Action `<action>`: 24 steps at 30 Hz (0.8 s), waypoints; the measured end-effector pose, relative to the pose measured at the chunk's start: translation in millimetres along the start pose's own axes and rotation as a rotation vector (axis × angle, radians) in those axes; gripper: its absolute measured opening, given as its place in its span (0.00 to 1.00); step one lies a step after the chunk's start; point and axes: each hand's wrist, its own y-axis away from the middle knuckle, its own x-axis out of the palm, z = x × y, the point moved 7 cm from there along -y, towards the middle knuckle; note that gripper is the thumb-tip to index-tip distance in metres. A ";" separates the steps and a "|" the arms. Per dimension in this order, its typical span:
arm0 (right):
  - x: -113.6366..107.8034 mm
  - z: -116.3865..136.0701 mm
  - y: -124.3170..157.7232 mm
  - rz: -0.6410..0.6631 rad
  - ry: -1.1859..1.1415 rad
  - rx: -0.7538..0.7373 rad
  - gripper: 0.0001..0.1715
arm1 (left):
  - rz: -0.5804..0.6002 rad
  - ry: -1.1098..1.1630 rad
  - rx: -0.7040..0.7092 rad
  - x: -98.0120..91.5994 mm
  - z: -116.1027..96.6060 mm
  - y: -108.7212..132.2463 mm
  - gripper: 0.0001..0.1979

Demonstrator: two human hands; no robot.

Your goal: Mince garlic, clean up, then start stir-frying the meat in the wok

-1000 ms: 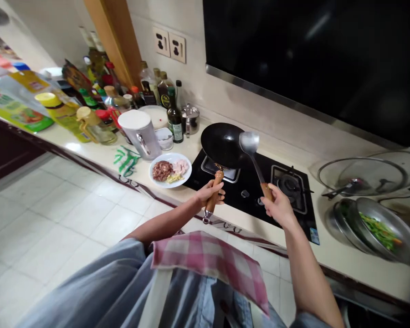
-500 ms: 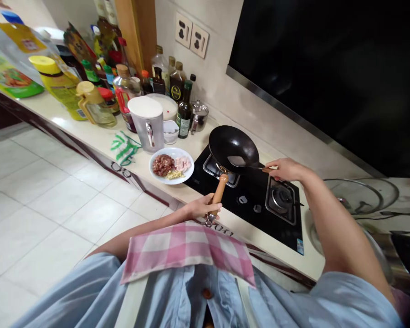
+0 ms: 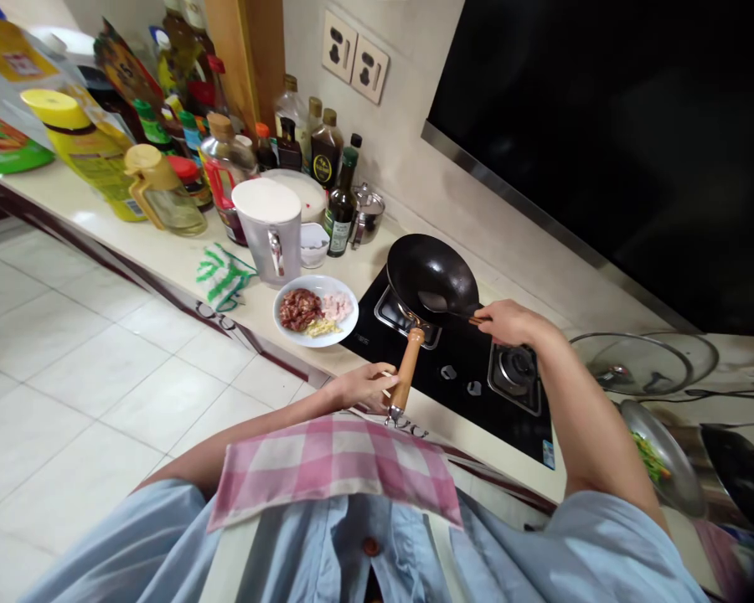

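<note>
A black wok [image 3: 436, 266] rests on the left burner of the black gas stove [image 3: 443, 394]. Its wooden handle [image 3: 408, 368] points toward me, and my left hand [image 3: 369, 385] is at its lower part, thumb on the wood, the other fingers partly hidden behind it. My right hand [image 3: 508, 322] is closed round the wooden end of a metal spatula [image 3: 432, 301], whose blade lies inside the wok. Left of the stove, a white plate [image 3: 281, 328] holds dark red meat, pale pink pieces and yellowish chopped bits.
A lidded plastic pitcher [image 3: 267, 230], a green-and-white cloth [image 3: 223, 275] and several bottles stand left along the counter. The right burner [image 3: 516, 368] has nothing on it. Glass lids [image 3: 647, 362] and a metal dish of green food [image 3: 663, 456] lie at the right.
The view has shifted a little. My right hand and the spatula have moved slightly left, deeper over the wok. My left hand's fingers look looser on the handle.
</note>
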 end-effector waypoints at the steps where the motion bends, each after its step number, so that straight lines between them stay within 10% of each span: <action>1: 2.6 -0.2 -0.2 0.018 -0.038 -0.008 0.12 | -0.001 -0.006 -0.005 0.1 -1.1 0.2 0.21; 7: 8.3 15.5 -17.2 -0.183 0.108 0.116 0.12 | -0.029 -0.054 -0.049 -0.3 -2.7 0.0 0.21; 12: 18.7 21.9 -0.5 -0.097 0.039 0.028 0.09 | -0.007 -0.010 -0.079 -4.2 -0.5 2.4 0.21; 24: 119.3 -6.0 -10.7 -0.192 -1.698 0.202 0.07 | -0.021 -0.052 -0.141 -19.5 11.9 5.3 0.31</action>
